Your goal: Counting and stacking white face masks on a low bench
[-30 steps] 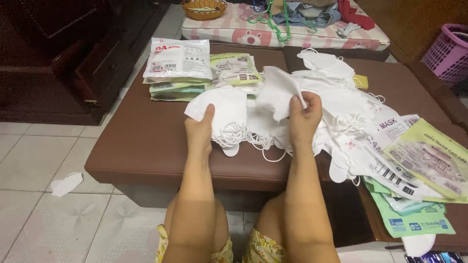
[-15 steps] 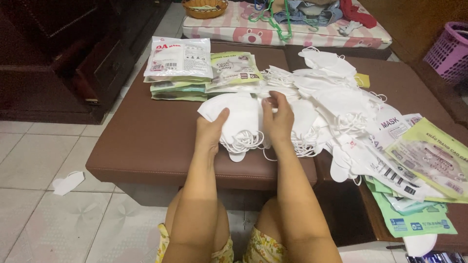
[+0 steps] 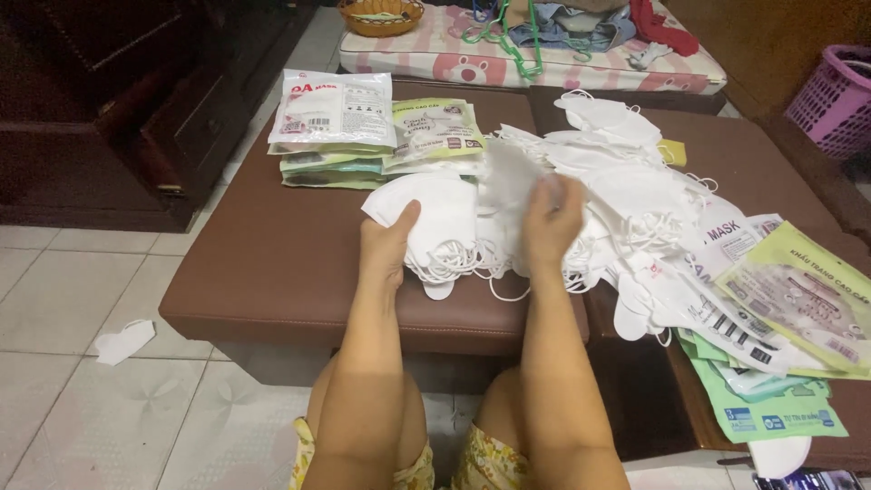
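Two green-white mask packets behind left hand

A stack of flat packets lies at the brown bench's far left, white-and-red one on top, pale green beside and beneath. At the right edge, empty green, yellow-green and clear white pouches lie fanned out, overlapping

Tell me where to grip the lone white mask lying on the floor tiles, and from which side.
Pinch the white mask at its raised middle fold, coming straight down from above. It lies flat on the floor tiles, apart from everything else, so fingers likely cannot slip under an edge. Its ear loops are too small to see.
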